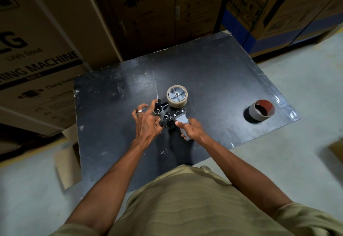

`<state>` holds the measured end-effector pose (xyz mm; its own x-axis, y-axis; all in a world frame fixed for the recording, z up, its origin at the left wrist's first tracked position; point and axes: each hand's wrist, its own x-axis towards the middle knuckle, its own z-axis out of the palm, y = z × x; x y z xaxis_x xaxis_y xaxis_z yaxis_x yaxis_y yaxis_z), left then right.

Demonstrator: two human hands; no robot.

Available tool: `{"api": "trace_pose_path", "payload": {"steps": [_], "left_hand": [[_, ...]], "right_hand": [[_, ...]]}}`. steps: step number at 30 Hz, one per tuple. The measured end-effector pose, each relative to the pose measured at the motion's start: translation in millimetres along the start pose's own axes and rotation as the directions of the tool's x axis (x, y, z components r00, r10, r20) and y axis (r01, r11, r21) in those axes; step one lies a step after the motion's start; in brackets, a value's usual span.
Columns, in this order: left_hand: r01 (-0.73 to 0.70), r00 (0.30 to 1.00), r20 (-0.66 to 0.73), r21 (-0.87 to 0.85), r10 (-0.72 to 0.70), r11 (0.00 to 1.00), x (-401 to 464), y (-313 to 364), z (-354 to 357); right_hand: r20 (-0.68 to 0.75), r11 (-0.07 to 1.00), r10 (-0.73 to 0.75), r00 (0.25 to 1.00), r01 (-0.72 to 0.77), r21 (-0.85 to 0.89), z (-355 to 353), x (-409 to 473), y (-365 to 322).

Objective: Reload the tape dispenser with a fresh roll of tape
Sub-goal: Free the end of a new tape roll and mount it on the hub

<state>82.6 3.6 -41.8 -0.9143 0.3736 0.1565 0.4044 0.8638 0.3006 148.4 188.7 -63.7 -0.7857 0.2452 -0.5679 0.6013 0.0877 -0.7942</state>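
2 hands on tape dispenser (171, 114), frame centre, on black table (213, 80). Right hand (192, 129) grips its grey handle. Left hand (146, 120) pinches the front roller end, fingers curled. Tape roll (177, 96) sits on its hub. Empty core (261, 110) centre right, well apart.

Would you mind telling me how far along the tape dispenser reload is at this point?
Done, it seems: a tape roll sits on the hub of the dispenser, and an empty core stands apart on the black table. In hand: the right hand grips the grey handle while the left hand works at the front roller. Left: probably threading the tape end through; I cannot see it.
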Motion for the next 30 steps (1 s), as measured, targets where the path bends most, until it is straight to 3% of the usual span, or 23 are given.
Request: {"api": "trace_pose_path", "payload": {"steps": [9, 11, 14, 21, 24, 25, 27, 28, 30], "left_hand": [[0.058, 0.998, -0.042, 0.028, -0.056, 0.998, -29.9, -38.9, 7.6], [0.172, 0.985, -0.001, -0.043, -0.172, 0.984, -30.4, -36.4, 5.2], [0.326, 0.944, 0.062, -0.01, -0.325, 0.945, -25.5, -27.2, -6.0], [0.241, 0.968, 0.059, 0.036, -0.242, 0.97, -3.8, -34.1, -12.5], [0.206, 0.976, 0.059, 0.041, -0.208, 0.978, 4.4, -36.4, -12.5], [0.197, 0.978, 0.059, 0.046, -0.2, 0.979, 6.3, -36.9, -12.4], [0.196, 0.979, 0.054, 0.051, -0.199, 0.979, 9.6, -36.4, -12.3], [0.203, 0.977, 0.05, 0.044, -0.205, 0.978, 11.0, -35.8, -12.0], [0.215, 0.975, 0.043, 0.018, -0.216, 0.976, 13.7, -34.9, -11.1]], "right_hand": [[0.02, 1.0, 0.0, 1.0, 0.0, -0.024, 0.7, -0.6, -1.5], [0.026, 1.0, 0.003, 1.0, -0.002, -0.017, 1.5, -1.8, -1.7], [0.025, 1.0, 0.007, 1.0, -0.006, -0.031, 0.1, -3.8, -4.3], [0.074, 0.999, 0.05, 0.996, -0.051, 0.009, -4.3, -7.8, -9.7], [-0.009, 0.996, 0.047, 0.999, -0.047, -0.077, -1.2, -6.7, -8.0], [-0.074, 0.966, -0.028, 0.997, 0.008, -0.259, 0.5, -6.5, -6.8], [-0.127, 0.703, -0.338, 0.933, 0.16, -0.693, 6.5, -6.2, -5.5], [-0.077, 0.54, -0.499, 0.863, 0.24, -0.807, 11.0, -9.4, -10.9], [0.066, 0.324, -0.681, 0.73, 0.38, -0.866, 20.7, -14.1, -29.5]]}}
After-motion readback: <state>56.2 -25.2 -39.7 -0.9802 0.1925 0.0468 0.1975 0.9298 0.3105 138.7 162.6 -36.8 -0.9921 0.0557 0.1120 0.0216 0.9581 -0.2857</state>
